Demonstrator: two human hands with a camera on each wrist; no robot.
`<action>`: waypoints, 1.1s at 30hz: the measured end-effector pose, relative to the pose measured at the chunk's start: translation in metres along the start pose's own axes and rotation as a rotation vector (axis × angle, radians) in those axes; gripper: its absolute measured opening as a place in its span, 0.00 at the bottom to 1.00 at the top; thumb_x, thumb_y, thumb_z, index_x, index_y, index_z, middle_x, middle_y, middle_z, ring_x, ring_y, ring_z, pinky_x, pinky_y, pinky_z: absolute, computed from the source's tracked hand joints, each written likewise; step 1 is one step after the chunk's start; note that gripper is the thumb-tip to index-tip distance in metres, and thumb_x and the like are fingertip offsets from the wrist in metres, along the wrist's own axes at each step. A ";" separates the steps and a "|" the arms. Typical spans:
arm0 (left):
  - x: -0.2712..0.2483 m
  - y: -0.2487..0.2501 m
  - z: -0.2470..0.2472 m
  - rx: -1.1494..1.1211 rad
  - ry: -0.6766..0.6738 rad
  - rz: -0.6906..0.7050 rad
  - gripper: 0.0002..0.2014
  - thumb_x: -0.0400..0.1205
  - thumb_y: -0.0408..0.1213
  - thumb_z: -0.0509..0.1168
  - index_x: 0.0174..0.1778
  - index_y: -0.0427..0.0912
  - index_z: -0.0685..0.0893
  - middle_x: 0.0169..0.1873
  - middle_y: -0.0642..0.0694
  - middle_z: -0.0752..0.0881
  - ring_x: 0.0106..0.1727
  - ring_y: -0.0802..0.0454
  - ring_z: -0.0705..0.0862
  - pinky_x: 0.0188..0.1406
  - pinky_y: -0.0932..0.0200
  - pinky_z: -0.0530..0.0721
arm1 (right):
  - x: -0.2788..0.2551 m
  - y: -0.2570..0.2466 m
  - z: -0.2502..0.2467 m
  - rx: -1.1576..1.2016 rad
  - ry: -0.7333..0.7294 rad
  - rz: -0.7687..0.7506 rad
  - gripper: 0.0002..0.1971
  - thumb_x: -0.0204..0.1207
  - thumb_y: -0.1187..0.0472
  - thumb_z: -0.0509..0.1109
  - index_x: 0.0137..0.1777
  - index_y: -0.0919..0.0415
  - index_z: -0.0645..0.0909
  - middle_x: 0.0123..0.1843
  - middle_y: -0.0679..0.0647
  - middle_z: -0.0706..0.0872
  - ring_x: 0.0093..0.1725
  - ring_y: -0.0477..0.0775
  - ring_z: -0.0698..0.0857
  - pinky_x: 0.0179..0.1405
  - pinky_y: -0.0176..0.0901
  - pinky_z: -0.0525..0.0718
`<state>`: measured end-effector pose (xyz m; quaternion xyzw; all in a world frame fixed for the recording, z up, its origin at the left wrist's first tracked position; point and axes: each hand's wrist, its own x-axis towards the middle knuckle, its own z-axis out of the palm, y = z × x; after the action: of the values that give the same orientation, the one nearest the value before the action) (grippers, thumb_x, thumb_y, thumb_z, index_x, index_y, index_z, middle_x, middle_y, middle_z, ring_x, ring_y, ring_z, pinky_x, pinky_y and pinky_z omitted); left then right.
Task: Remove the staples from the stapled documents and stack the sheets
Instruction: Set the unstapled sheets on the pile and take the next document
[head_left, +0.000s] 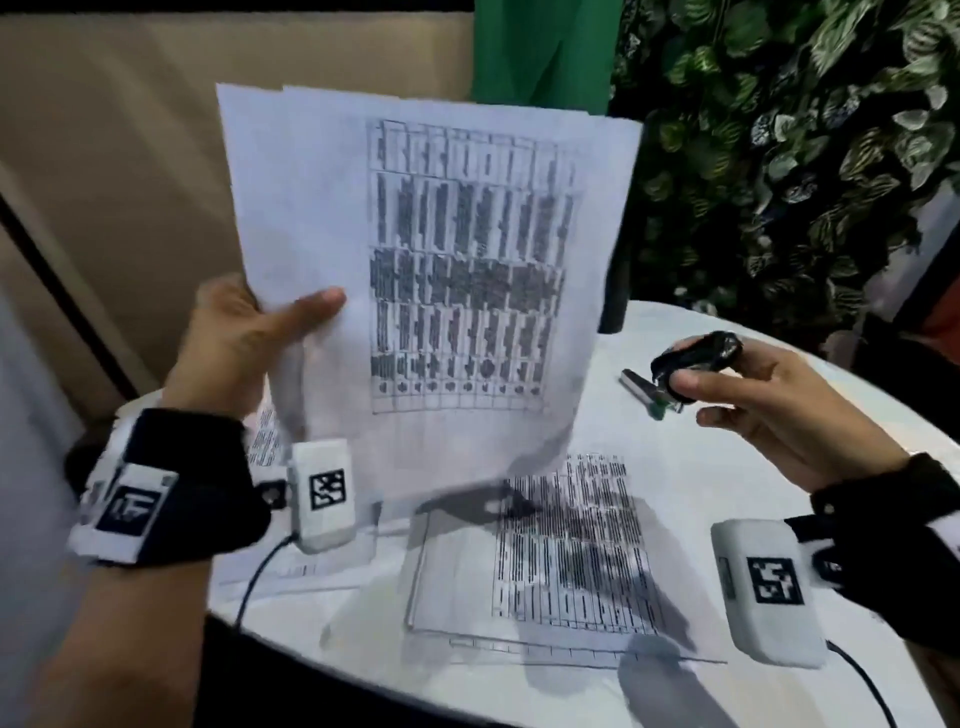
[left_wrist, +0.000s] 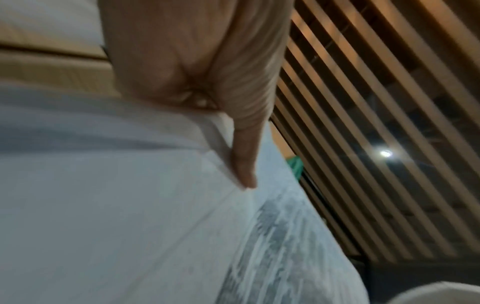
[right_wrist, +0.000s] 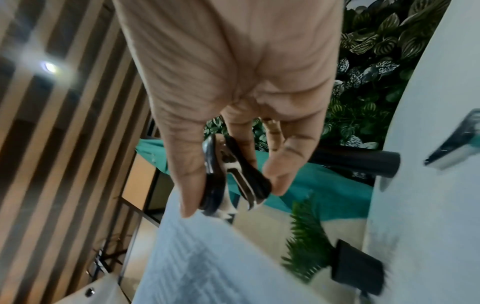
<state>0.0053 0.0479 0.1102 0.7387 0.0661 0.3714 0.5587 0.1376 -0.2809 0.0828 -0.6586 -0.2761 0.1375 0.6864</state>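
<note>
My left hand holds a printed document up in the air by its lower left edge, thumb across the front. In the left wrist view the thumb presses on the white sheets. My right hand pinches a black staple remover between thumb and fingers, to the right of the raised pages. The right wrist view shows the staple remover with its jaws apart, just above the paper's edge. More printed sheets lie flat on the white round table.
A stapler lies on the table behind my right hand. Other papers lie under my left wrist. A leafy green wall stands behind the table, and a dark post rises at its far edge.
</note>
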 end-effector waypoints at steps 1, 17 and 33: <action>0.008 -0.004 -0.019 0.053 0.015 -0.054 0.04 0.72 0.36 0.72 0.38 0.40 0.86 0.24 0.53 0.89 0.23 0.60 0.84 0.25 0.71 0.82 | 0.001 0.009 0.002 -0.042 -0.024 0.046 0.34 0.30 0.36 0.86 0.39 0.50 0.89 0.39 0.47 0.89 0.38 0.41 0.85 0.34 0.33 0.78; 0.044 -0.144 -0.103 1.055 0.051 -0.702 0.38 0.69 0.37 0.79 0.71 0.28 0.68 0.65 0.23 0.76 0.67 0.27 0.76 0.65 0.41 0.76 | 0.001 0.114 0.051 -0.187 -0.257 0.568 0.09 0.72 0.64 0.75 0.40 0.61 0.75 0.27 0.46 0.82 0.27 0.44 0.78 0.27 0.36 0.77; 0.026 -0.128 0.147 0.628 -0.625 -0.783 0.26 0.73 0.36 0.77 0.61 0.22 0.81 0.38 0.34 0.89 0.38 0.45 0.79 0.33 0.63 0.76 | -0.003 0.120 0.049 -0.108 -0.201 0.584 0.10 0.72 0.63 0.75 0.47 0.61 0.76 0.38 0.52 0.83 0.36 0.46 0.80 0.27 0.34 0.75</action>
<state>0.1556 -0.0056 -0.0047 0.8636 0.2730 -0.1352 0.4018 0.1293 -0.2307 -0.0359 -0.7285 -0.1489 0.3783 0.5513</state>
